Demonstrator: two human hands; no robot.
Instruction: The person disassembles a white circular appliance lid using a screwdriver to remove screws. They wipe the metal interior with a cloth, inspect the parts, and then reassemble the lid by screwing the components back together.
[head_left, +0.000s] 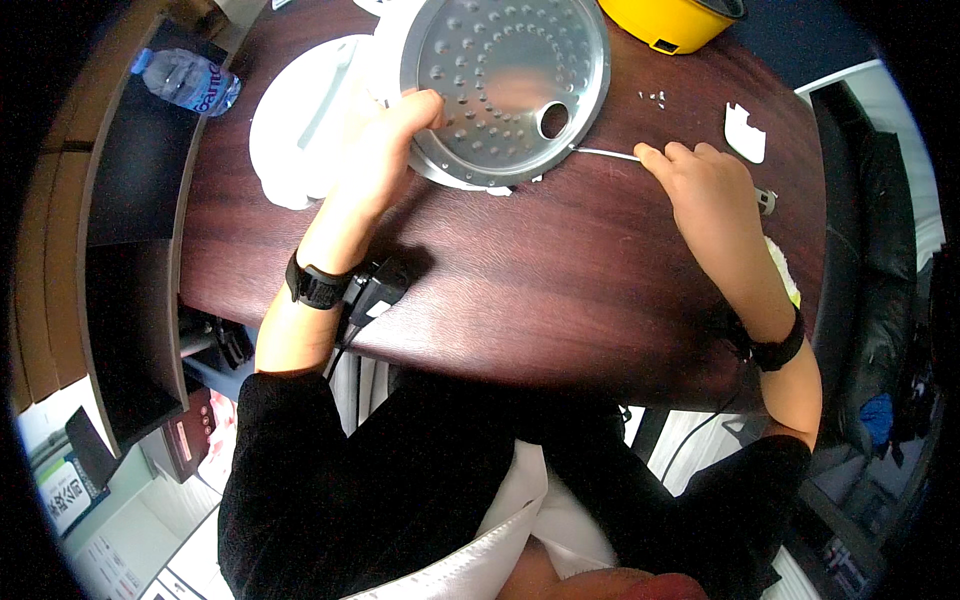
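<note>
My left hand (pixel 395 140) grips the left rim of a round silver metal plate (pixel 485 85), which has raised dimples and a round hole near its lower right. My right hand (pixel 700 185) holds a slim metal rod (pixel 605 152), probably a screwdriver; its tip meets the plate's lower right rim, and its handle is hidden by my fingers. A white rounded plastic piece (pixel 295 110) lies left of the plate, and more white material is partly hidden beneath it. A small white broken piece (pixel 744 132) lies above my right hand.
A yellow appliance (pixel 665 20) sits at the back right, a water bottle (pixel 195 82) at the left on a dark shelf unit (pixel 130 250). A black cabled device (pixel 375 295) is beside my left wrist on the wooden table (pixel 520 280). A black padded seat (pixel 870 260) stands at right.
</note>
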